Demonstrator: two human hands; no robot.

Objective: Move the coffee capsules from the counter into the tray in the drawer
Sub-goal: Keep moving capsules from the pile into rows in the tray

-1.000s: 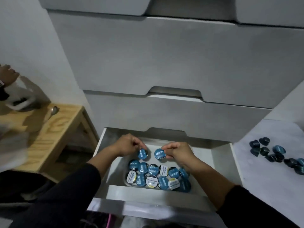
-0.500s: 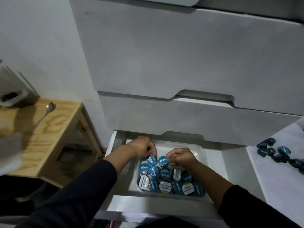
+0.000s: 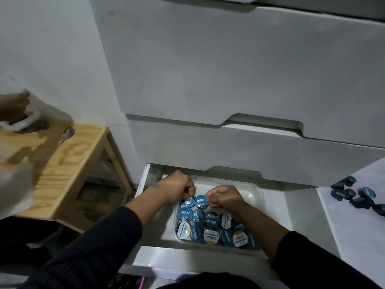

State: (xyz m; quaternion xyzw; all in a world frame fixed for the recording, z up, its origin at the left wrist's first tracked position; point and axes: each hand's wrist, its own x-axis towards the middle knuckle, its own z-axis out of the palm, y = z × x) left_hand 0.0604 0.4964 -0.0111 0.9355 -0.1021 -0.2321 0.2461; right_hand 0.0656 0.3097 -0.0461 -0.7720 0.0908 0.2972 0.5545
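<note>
Left of frame: a light wooden side table (image 3: 68,163) bearing a metal spoon (image 3: 67,134), with a second person's hand (image 3: 13,107) on a blurred white object (image 3: 25,123) at its far-left edge; upper centre: closed grey drawer fronts (image 3: 229,69).

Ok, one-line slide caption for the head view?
Both hands, left hand and right hand, set capsules into the drawer tray; more wait on the counter.

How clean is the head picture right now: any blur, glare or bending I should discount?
Head view: dim, even light; the left edge over the wooden table is smeared by motion blur; the wide lens bows the drawer fronts; a soft glare patch sits on the tray rim; the capsules in the tray read sharp, and both hands, left hand and right hand, are clear.
</note>
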